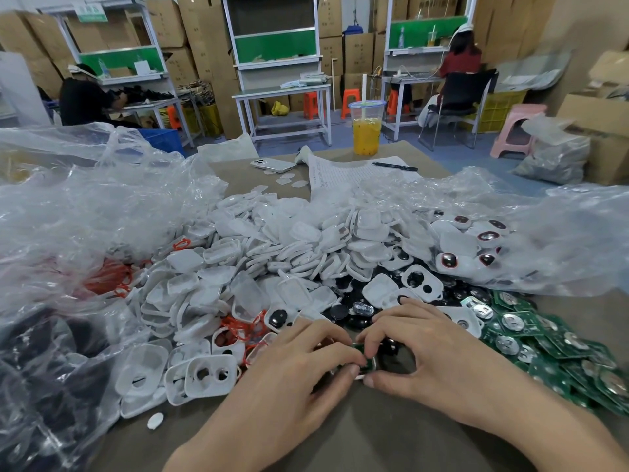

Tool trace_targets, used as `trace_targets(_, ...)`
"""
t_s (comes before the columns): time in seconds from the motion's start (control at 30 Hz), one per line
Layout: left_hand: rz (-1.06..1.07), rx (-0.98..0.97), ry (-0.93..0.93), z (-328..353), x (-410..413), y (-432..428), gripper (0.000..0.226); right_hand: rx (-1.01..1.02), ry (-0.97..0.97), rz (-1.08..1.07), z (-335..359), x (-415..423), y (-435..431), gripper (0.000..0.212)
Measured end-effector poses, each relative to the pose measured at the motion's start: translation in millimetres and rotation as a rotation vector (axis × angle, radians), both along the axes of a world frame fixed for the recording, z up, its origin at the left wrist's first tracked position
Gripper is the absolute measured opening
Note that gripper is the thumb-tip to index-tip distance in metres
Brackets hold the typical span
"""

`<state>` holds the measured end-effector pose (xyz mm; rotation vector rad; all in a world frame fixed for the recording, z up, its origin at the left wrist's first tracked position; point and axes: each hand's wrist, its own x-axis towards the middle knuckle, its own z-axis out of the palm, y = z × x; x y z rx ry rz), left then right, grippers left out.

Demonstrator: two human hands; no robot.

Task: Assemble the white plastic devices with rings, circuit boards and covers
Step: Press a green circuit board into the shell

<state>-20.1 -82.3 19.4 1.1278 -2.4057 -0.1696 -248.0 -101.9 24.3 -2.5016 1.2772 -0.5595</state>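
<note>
My left hand (pixel 299 366) and my right hand (pixel 422 352) meet over one white plastic device (pixel 369 364) with a green circuit board in it, and both pinch it between thumb and fingers just above the brown table (pixel 357 430). A big heap of white plastic shells (pixel 272 267) fills the middle. Green circuit boards (pixel 551 349) lie in a pile at the right. Red rings (pixel 245 327) sit loose beside my left hand, with more in a bag at the left (pixel 109 277). Black round parts (pixel 350 313) lie just beyond my fingers.
Clear plastic bags (pixel 85 206) crowd the left, and one at the right (pixel 510 240) holds finished devices. Farther back stand a cup of yellow drink (pixel 366 134), a phone (pixel 272 165), a paper sheet (pixel 350 173) and a pen (pixel 394 166). Two people sit at benches behind.
</note>
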Motion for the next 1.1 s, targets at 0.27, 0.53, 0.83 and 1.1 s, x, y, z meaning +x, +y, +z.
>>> trace_targets(0.27, 0.002, -0.011, -0.005, -1.5, -0.1, 0.7, 0.022, 0.001, -0.033, 0.029, -0.2, -0.4, 0.8, 0.017)
trace_targets(0.53, 0.011, 0.017, 0.008, -0.9, -1.4, -0.5, 0.023, 0.004, -0.025, 0.057, 1.2, -1.2, 1.2, 0.011)
trace_targets(0.83, 0.02, 0.103, 0.034, -4.5, -0.1, -4.5, 0.022, -0.01, -0.006, 0.077, -2.9, 0.2, 0.0, 0.015)
trace_targets(1.1, 0.012, 0.107, 0.057, -0.7, 0.2, 1.4, 0.024, 0.052, -0.057, 0.01, -1.8, 0.5, 2.2, 0.019)
